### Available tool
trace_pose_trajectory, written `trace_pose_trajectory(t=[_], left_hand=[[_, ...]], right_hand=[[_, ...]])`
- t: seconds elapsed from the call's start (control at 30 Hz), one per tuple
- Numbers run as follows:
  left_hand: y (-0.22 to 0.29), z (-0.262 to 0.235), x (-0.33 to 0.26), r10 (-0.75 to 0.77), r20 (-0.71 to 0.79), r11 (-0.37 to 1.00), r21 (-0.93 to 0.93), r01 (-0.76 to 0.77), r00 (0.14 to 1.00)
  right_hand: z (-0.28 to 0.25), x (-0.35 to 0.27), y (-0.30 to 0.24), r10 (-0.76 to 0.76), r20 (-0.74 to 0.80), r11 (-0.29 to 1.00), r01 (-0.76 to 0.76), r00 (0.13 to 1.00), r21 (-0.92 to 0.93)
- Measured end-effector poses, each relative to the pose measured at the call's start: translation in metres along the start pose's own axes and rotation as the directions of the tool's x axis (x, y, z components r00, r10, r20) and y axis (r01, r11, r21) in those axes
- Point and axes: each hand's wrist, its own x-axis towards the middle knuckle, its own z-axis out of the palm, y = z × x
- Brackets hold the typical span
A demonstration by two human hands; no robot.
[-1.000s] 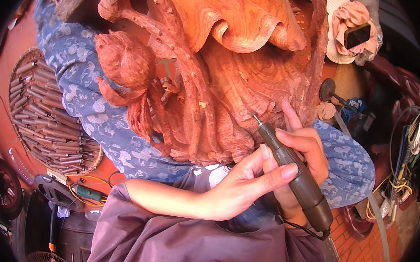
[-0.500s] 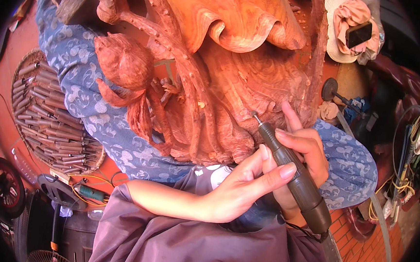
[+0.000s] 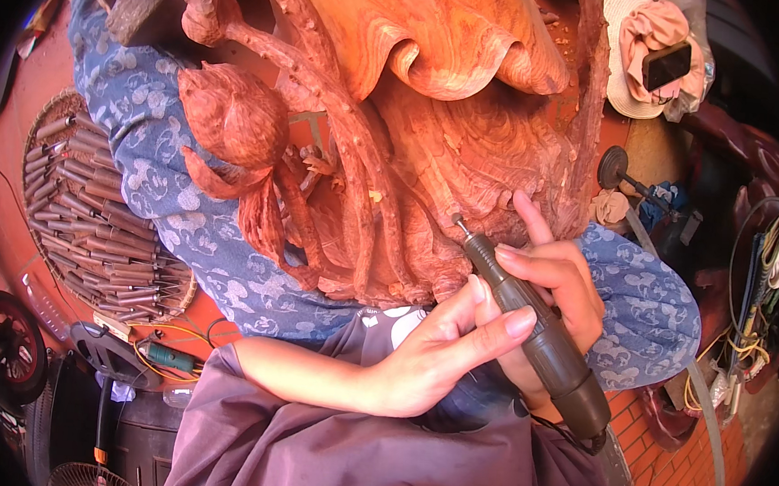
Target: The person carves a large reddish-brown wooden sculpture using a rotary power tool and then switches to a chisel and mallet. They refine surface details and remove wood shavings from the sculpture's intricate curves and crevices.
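The right hand [image 3: 554, 286] closes its grip around a slim shaft, fingers curled over the top and the index finger stretched forward past the grip. The left hand [image 3: 441, 350] comes across from the left on a bare forearm, palm turned up, thumb and fingers pressed against the same shaft just below the right hand's grip, touching it.

Looking like a woodcarving workshop: big reddish carved sculpture [image 3: 388, 135] sitting there, basket of chisels [image 3: 93, 213] lying beside, cables [image 3: 756, 296] hanging around.
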Motion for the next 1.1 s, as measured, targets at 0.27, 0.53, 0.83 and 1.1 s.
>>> trace_pose_trajectory(t=[0.27,0.53,0.83,1.1], left_hand=[[0.0008,0.0041,0.0057,0.020,-0.005,1.000,0.013,-0.020,1.000],[0.0001,-0.0019,-0.0022,-0.002,-0.011,1.000,-0.008,0.002,1.000],[0.0051,0.0056,0.0047,-0.022,-0.002,0.999,-0.037,0.022,1.000],[0.0058,0.0042,0.0039,-0.032,-0.003,0.999,-0.016,0.032,0.999]], right_hand=[[0.0000,-0.0011,0.0024,-0.014,-0.075,1.000,0.013,0.997,-0.007],[0.0004,-0.0008,-0.0011,0.002,0.011,0.998,-0.002,1.000,-0.058],[-0.0028,0.0015,-0.0028,0.020,-0.040,1.000,-0.020,0.999,-0.013],[-0.0003,0.0026,-0.0015,-0.008,-0.054,1.000,0.008,0.999,0.004]])
